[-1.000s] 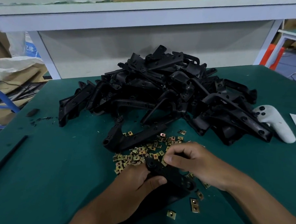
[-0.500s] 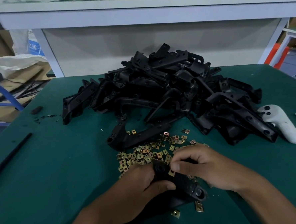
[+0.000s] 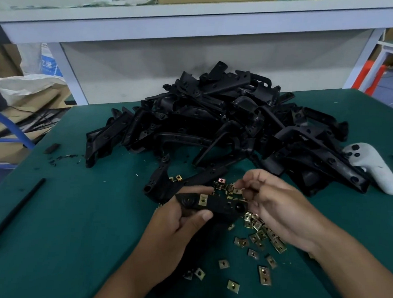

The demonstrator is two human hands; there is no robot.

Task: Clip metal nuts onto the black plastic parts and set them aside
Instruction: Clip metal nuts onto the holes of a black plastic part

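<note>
- Left hand (image 3: 177, 219) is gripping a black part (image 3: 213, 204) above the mat (image 3: 71, 221), one nut (image 3: 202, 199) clipped on.
- Right hand (image 3: 277, 206) is pinching a loose nut (image 3: 237, 191) beside it.
- Pile (image 3: 227, 120) is lying behind.

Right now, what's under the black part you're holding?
Brass clip nuts lie scattered on the green mat below the held black plastic part. Any directly beneath it and the left hand are hidden.

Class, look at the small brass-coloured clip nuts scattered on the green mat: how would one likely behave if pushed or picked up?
A loose clip nut looks flat and square, so it would probably slide, not roll. Being tiny thin metal, it is likely light and stiff, needing a fingertip pinch off the green mat.
</note>
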